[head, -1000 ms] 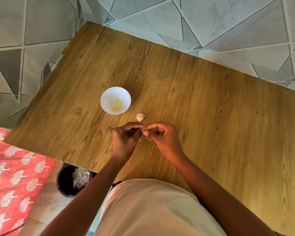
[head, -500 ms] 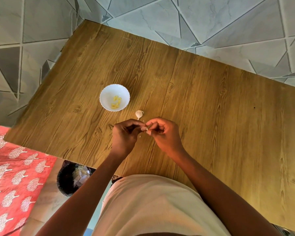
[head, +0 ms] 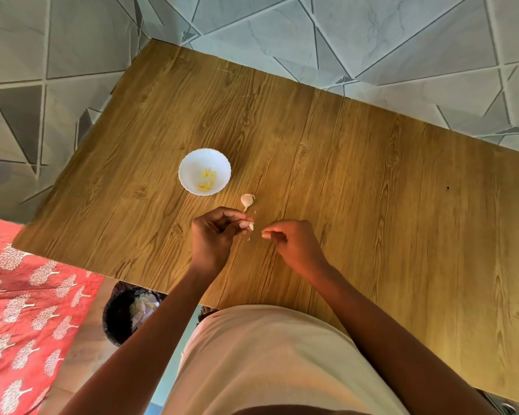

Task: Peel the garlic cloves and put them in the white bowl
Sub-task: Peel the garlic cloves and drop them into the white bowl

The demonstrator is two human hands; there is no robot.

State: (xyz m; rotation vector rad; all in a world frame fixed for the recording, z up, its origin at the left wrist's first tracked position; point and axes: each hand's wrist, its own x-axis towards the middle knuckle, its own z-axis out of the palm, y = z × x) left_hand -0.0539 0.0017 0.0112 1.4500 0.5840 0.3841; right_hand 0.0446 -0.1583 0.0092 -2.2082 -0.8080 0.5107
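Head view, looking steeply down

One wide-angle camera at the person's head faces forward and down over the table (head: pixel 372 181), near both hands, taking in the torso below and tiled floor (head: pixel 372 34) beyond the far edge.

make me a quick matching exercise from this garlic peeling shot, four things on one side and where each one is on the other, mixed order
Things:
1. white bowl
2. unpeeled clove
3. clove being peeled
4. black bin

Places:
A. on the floor under the table's near edge
B. pinched in the left hand
C. on the table, holding yellow peeled cloves
D. lying on the table between bowl and hands

Pairs: 1-C, 2-D, 3-B, 4-A
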